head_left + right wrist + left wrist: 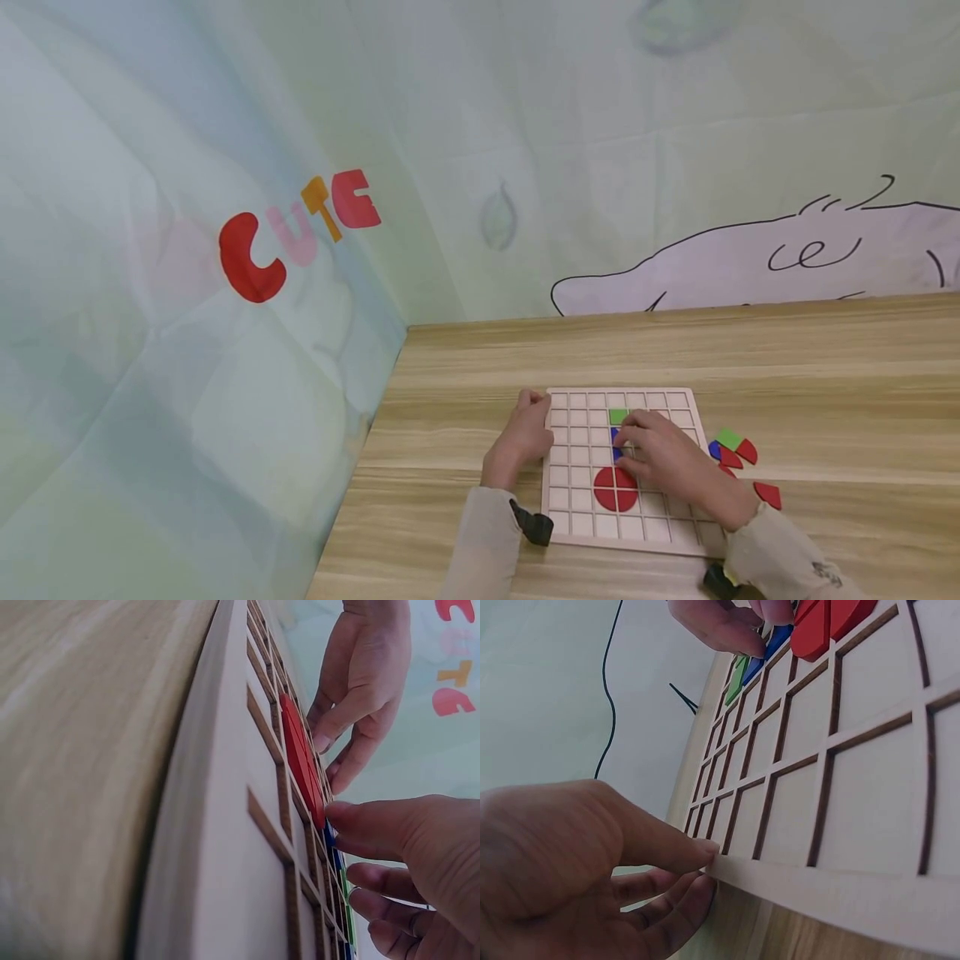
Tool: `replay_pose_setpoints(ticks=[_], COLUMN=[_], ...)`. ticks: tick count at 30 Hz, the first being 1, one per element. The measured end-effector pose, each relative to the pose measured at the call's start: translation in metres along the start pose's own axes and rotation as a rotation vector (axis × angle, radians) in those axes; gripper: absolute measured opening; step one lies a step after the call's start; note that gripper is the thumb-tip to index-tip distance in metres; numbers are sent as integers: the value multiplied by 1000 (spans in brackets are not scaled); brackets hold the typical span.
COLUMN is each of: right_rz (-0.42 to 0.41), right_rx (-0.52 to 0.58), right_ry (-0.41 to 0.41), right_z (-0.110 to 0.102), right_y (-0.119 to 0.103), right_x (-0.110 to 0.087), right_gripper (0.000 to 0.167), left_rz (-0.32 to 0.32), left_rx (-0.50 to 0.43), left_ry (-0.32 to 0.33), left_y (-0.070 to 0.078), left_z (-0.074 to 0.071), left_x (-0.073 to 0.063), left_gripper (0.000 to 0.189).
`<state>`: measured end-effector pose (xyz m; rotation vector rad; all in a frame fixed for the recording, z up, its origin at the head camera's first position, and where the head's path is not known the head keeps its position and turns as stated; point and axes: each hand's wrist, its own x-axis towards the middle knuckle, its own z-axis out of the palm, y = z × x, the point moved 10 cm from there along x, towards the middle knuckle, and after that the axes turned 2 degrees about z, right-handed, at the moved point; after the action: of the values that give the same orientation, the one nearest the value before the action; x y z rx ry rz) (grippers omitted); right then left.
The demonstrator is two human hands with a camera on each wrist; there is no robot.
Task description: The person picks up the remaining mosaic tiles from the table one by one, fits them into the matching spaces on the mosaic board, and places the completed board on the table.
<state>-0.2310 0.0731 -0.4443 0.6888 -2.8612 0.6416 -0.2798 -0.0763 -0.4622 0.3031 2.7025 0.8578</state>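
A pale wooden grid board (581, 500) lies on the table. My left hand (525, 433) grips its left edge, thumb tip on the rim and fingers curled against the side in the left wrist view. Over the middle of the grid, my right hand (663, 454) rests its thumb and fingertips at small blue pieces (616, 454), partly covering them. In the right wrist view a gap shows between thumb (367, 821) and fingers. A red disc of quarter pieces (606, 480) is set in the cells below the blue, and a green square (618, 416) above.
Right of the board lie loose pieces: a green square (728, 438), a blue piece (715, 450) and several red quarter pieces (768, 495). The wood-grain table (465, 358) meets a printed cloth backdrop (450, 167) at the back and left.
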Motion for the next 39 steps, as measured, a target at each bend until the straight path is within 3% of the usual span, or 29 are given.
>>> replay_pose_setpoints(ticks=[7, 20, 31, 39], right_rz=[-4, 67, 0, 24], right_rx=[0, 96, 81, 57], right_ry=[6, -48, 108, 154], right_z=[-1, -2, -42, -65], right_y=[-1, 5, 11, 34], right_x=[1, -3, -21, -43], right_gripper=[17, 11, 11, 17], left_rz=[1, -7, 4, 9], left_rx=[2, 13, 7, 8], left_ry=[3, 11, 11, 0], left_y=[1, 0, 0, 0], left_z=[-1, -2, -3, 0], left_x=[1, 0, 0, 0], left_gripper=[60, 60, 60, 60])
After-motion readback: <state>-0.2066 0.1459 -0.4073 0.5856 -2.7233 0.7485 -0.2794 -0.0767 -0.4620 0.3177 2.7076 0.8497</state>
